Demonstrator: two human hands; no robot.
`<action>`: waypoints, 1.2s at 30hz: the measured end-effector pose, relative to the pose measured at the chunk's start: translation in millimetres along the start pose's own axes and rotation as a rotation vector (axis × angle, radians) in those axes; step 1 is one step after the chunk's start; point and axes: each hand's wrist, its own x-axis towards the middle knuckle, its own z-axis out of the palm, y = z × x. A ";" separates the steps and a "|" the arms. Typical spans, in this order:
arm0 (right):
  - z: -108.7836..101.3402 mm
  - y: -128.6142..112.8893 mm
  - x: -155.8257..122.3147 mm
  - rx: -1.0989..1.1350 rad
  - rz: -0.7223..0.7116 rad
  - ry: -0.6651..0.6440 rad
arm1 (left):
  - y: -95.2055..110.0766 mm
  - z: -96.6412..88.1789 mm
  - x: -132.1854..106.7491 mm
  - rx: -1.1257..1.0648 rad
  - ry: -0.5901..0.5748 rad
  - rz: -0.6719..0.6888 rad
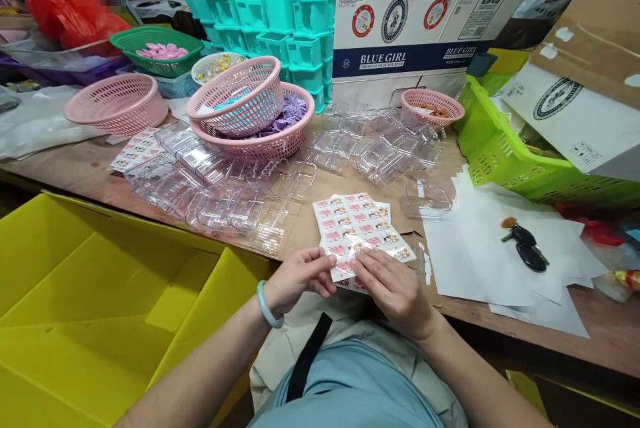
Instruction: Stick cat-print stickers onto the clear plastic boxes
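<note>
My left hand [300, 275] pinches the near left edge of a sheet of small pink and white stickers [357, 221] at the table's front edge. My right hand [393, 288] rests on the same sheet's near edge with fingers curled, pressing or picking at a sticker. Several clear plastic cases [215, 195] lie spread across the wooden table [90, 171] just beyond the sheet. A pale green bangle sits on my left wrist.
Pink baskets [117, 103] stand at the back, one stacked on purple pieces [293, 115]. A green basket [160, 48] holds pink discs. Teal crates [270, 1] and beer cartons [410, 21] form a rear wall. A lime crate [500, 148], white paper [475, 248] and keys [525, 248] lie right. A yellow bin [100, 301] sits left.
</note>
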 end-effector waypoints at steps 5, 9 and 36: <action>-2.3 -3.9 2.0 0.098 0.209 0.146 | -9.1 24.1 24.6 -0.065 0.064 0.119; 4.4 -7.3 5.4 0.116 0.421 0.273 | -13.6 44.4 39.7 -0.151 0.104 0.226; 19.9 18.4 3.4 0.721 1.153 0.633 | -3.1 39.5 49.4 0.065 0.208 0.170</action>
